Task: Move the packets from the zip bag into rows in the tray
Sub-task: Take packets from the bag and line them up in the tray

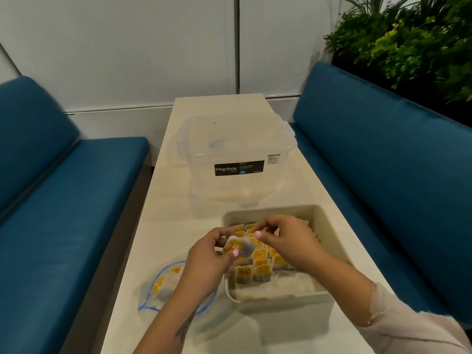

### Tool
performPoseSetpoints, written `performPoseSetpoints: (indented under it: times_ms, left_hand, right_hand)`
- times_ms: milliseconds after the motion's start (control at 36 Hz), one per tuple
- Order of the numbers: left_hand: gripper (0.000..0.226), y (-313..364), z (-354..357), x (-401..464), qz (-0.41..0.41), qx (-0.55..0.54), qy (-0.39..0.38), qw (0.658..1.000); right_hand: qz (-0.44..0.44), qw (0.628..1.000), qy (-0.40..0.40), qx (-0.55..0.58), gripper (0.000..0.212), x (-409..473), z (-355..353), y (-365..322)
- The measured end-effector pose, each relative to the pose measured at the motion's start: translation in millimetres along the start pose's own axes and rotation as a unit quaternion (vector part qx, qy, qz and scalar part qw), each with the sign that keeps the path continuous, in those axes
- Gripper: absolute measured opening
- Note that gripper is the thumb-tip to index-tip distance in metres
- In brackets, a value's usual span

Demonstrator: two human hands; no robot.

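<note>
Pale pink sleeve (419, 325), pink nails

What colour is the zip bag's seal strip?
Blue, on the zip bag, seen in the head view.

Clear glossy plastic zip bag (163, 290) and storage box (235, 159); matt plastic tray (319, 251); smooth table (168, 221).

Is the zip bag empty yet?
Not empty. Yellow-tagged packets still show through the clear zip bag lying on the table.
</note>
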State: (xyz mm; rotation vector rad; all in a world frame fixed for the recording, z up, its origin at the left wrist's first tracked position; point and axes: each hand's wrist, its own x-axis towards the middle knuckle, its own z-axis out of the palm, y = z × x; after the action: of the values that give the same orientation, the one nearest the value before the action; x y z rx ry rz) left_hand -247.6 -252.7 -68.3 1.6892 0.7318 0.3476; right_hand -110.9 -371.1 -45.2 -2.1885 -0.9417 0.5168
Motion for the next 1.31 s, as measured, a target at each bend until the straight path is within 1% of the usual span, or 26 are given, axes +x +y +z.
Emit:
performPoseSetpoints:
  times_ms: [111,250,361,444,500,583,722,778,861,1000,1139,1222,1306]
  left_hand:
    - [0.042,7.9,1.4,3.6,0.032,0.116,0.003,0.993]
    - [0.049,18.6,2.9,7.7,0.061,0.187,-0.002,0.980]
    - [0.052,25.8,5.5,9.7,0.085,0.229,-0.008,0.970]
    - [0.052,31.4,8.7,10.4,0.106,0.272,-0.012,0.956]
    - [0.053,34.9,12.0,11.0,0.113,0.297,-0.019,0.948]
    - [0.052,39.6,18.3,10.6,0.119,0.317,-0.038,0.940]
    - [0.049,37.4,28.4,9.7,0.112,0.302,-0.060,0.945]
    - [0.054,32.9,27.6,10.2,0.112,0.304,-0.062,0.944]
    - [0.066,26.5,18.8,12.4,0.122,0.355,-0.059,0.925]
    - [0.086,19.0,4.3,11.4,0.067,0.450,-0.069,0.888]
    - [0.092,5.6,1.3,8.6,0.024,0.488,-0.094,0.868]
    - [0.097,2.2,-0.2,7.6,0.009,0.516,-0.114,0.849]
    - [0.102,-0.8,-1.2,7.6,-0.008,0.523,-0.130,0.842]
  right_hand:
    - [-0.027,0.999,-0.022,0.013,0.018,-1.4,7.0,-2.7]
    - [-0.048,0.998,-0.030,0.023,0.023,-3.1,9.6,-3.7]
    - [-0.064,0.997,-0.017,-0.031,0.018,-4.8,2.2,-6.1]
    - [-0.087,0.993,-0.008,-0.082,0.021,-6.4,-6.9,-8.0]
    - [-0.094,0.991,-0.003,-0.097,0.021,-6.9,-12.1,-7.4]
    - [-0.086,0.989,-0.014,-0.120,0.014,-6.9,-18.2,-3.3]
    - [-0.057,0.989,-0.027,-0.134,0.002,-8.9,-28.2,5.7]
    - [-0.048,0.989,-0.031,-0.140,0.002,-10.5,-31.8,9.5]
    - [-0.031,0.987,-0.030,-0.157,0.002,-12.8,-37.9,17.4]
    - [0.011,0.980,-0.034,-0.198,0.003,-14.2,-38.7,32.0]
    - [0.022,0.971,-0.033,-0.236,0.005,-11.6,-25.0,47.2]
    - [0.037,0.971,-0.035,-0.233,0.005,-9.1,-15.4,54.5]
    - [0.047,0.971,-0.035,-0.232,0.007,-7.2,-6.2,60.2]
